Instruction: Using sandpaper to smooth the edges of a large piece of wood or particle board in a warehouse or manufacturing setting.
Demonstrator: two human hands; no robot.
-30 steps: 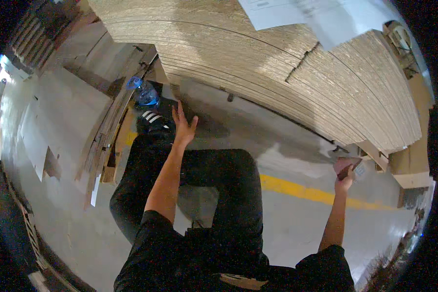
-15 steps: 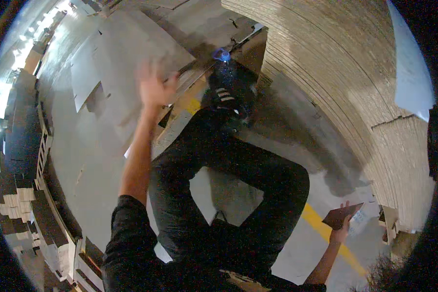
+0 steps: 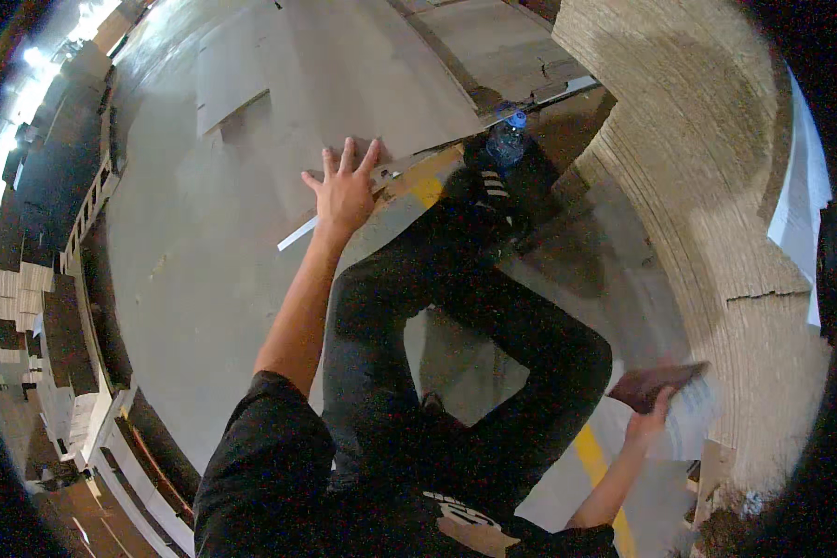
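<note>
My left hand (image 3: 347, 197) is spread open, its fingertips on or just over the near edge of a large, flat pale board (image 3: 344, 84). A narrow white strip (image 3: 298, 232) lies by the wrist. Low on the right, my right hand (image 3: 649, 423) is closed round a thin, flat reddish-brown piece (image 3: 656, 383), blurred by motion; its exact kind does not show. Just beside and behind that hand is a white printed sheet (image 3: 688, 423); I cannot tell whether the hand touches it.
A tall stack of layered sheets (image 3: 679, 139) curves along the right, with a pale sheet (image 3: 800, 205) hanging against it. A clear bottle with a blue cap (image 3: 507, 144) stands by my shoe (image 3: 498, 191). A yellow floor line (image 3: 591, 456) runs near my knee. Stacked boards (image 3: 23, 284) are far left.
The view has shifted, so the surroundings sit further right. My left hand, blurred before, has come down to the board's near edge. The reddish-brown piece stays in my right hand, its tilt altered.
</note>
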